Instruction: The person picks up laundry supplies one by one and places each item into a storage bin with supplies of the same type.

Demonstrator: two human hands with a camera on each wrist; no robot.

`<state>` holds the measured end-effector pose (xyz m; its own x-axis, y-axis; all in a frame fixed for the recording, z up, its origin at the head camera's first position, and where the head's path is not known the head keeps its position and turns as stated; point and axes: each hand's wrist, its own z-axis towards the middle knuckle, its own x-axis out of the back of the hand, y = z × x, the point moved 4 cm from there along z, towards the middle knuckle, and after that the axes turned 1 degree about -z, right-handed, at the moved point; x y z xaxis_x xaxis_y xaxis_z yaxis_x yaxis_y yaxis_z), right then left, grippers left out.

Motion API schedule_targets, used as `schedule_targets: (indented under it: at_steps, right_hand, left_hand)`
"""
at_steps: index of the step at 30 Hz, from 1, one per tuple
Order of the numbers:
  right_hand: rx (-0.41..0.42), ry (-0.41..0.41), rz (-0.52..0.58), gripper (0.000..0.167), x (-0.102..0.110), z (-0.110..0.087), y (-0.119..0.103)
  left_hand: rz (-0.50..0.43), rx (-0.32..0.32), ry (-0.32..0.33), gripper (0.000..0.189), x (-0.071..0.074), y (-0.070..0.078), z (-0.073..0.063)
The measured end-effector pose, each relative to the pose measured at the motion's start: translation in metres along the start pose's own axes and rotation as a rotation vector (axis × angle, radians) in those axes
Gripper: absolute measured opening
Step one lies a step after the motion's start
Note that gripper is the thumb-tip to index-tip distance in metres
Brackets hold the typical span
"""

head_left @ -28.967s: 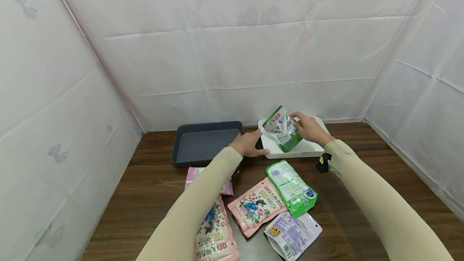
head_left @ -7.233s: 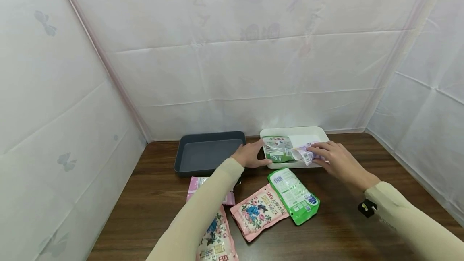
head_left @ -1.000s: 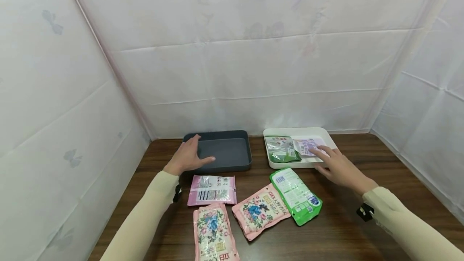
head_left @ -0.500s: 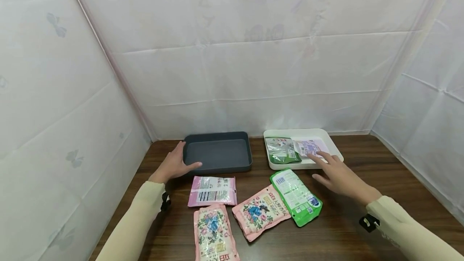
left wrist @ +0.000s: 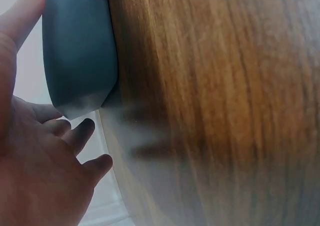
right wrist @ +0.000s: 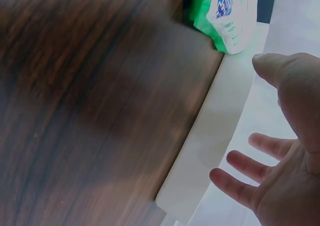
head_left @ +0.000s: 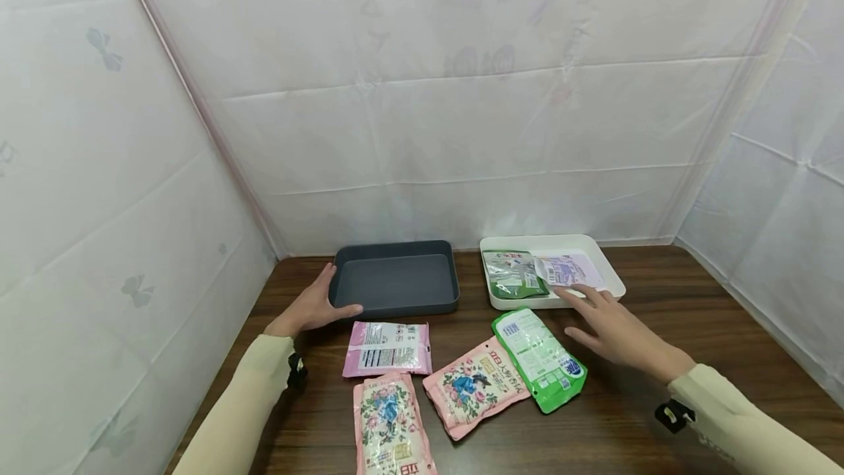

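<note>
At gray tray [head_left: 395, 281], left hand [head_left: 313, 308]; lower floral pouch [head_left: 393, 424] cropped.

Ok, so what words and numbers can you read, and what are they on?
"立白大师香…": right pink flowery packet; last sign unclear.
"立白": left pink flowery packet, cut off below.
"卫士": silver-green pouch in the white tray; first sign unclear.
"DAY", perhaps: faint on the back sheet.
Too small or blurred: green pouch, barcode packet, lilac packet, right sleeve.
No readable numbers.
</note>
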<state>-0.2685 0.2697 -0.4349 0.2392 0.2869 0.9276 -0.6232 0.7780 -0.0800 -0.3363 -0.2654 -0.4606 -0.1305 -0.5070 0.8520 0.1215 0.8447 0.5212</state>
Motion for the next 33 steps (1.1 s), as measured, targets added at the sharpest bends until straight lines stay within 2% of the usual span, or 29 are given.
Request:
schedule_targets:
  at_steps: [8,17,22,27,33]
  right_hand:
    - [-0.017,-0.055,0.033,0.070,-0.003,0.001,-0.010]
    - [-0.034,-0.112,0.091,0.076,-0.011,0.005,-0.024]
    - [-0.023,-0.106,0.101,0.075,-0.016,0.007,-0.031]
    - [-0.009,-0.090,0.112,0.077,-0.019,0.010,-0.036]
    - [-0.019,-0.121,0.117,0.078,-0.023,0.013,-0.043]
  left_hand:
    - [-0.020,0.031,-0.016,0.122,0.000,-0.006,-0.001]
    - [-0.037,0.077,-0.023,0.128,0.000,-0.006,-0.001]
    - [-0.046,0.109,-0.045,0.131,-0.002,-0.005,-0.001]
    - [-0.063,0.113,-0.052,0.128,-0.003,-0.004,-0.001]
    - [-0.070,0.118,-0.053,0.130,-0.003,-0.002,0.000]
